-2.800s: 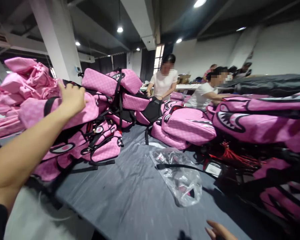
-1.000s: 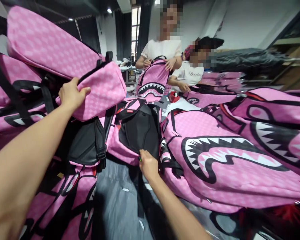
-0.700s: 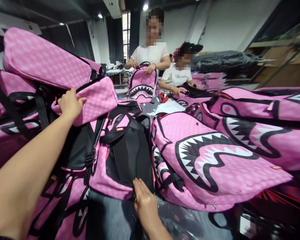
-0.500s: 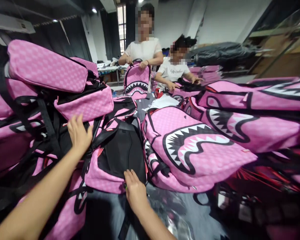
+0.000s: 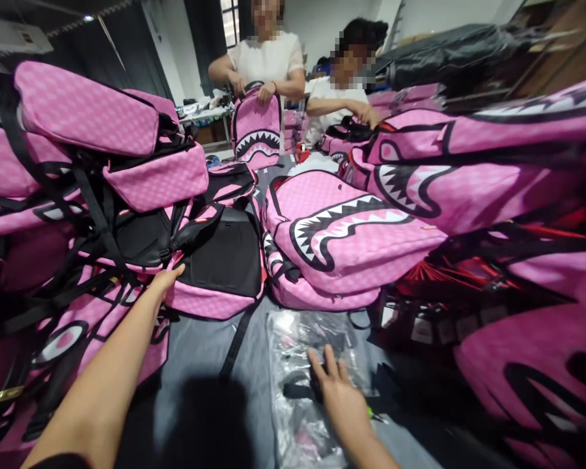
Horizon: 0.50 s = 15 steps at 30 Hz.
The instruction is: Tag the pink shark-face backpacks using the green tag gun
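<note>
My left hand [image 5: 166,281] is at the left edge of a pink backpack [image 5: 219,304] lying with its black back panel up. The thumb shows along that edge, and the other fingers are hidden, so I cannot tell whether they grip it. Fingers spread, my right hand [image 5: 344,394] is over a clear plastic bag [image 5: 293,352] on the grey table, touching or just above it. Beyond it lies a pink backpack with a shark-mouth print [image 5: 366,241], stacked on another.
Pink bags are piled on the left [image 5: 88,107] and right [image 5: 478,189]. Red fringe [image 5: 424,277] hangs at the right. Across the grey table [image 5: 195,352], one person holds an upright backpack [image 5: 257,117]; another person [image 5: 346,91] handles bags.
My right hand has left the black-backed backpack and moved right and nearer, over the plastic bag. My left hand has come down to that backpack's edge. The view has tilted downward.
</note>
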Available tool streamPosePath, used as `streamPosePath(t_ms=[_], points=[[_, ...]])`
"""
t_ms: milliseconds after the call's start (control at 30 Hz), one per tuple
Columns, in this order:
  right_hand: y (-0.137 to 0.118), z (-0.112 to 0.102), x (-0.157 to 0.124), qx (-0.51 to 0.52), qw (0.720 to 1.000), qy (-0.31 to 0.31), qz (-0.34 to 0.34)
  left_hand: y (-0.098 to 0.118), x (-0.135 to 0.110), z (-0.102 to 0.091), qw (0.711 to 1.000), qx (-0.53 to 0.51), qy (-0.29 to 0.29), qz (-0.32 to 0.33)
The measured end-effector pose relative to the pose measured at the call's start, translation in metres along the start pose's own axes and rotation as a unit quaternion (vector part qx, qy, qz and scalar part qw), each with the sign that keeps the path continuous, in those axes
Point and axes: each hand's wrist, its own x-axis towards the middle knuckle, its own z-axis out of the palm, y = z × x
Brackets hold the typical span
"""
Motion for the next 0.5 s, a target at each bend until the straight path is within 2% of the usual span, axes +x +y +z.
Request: streamPosePath(t_ms=[100, 200, 267, 367, 500], points=[[0.034, 0.003, -0.015, -0.021, 0.999, -0.003, 0.033, -0.005, -0.008, 0.001, 0.997, -0.002, -0.016, -0.071], [0.056, 0.001, -0.023, -0.009, 0.998, -0.022, 0.051, -0.037, -0.049, -0.001, 0.995, -0.024, -0.019, -0.094], [0.064, -0.001, -0.025, 0.014, 0.998, -0.031, 0.053, -0.073, -0.097, -0.009, 0.993, -0.045, -0.014, -0.105], [0.069, -0.009, -0.024, 0.066, 0.995, -0.042, 0.059, -0.141, -0.184, -0.033, 0.991, -0.080, -0.009, -0.107], [0.070, -0.034, -0.031, 0.117, 0.990, -0.046, 0.060, -0.231, -0.293, -0.065, 0.989, -0.126, -0.028, -0.070]])
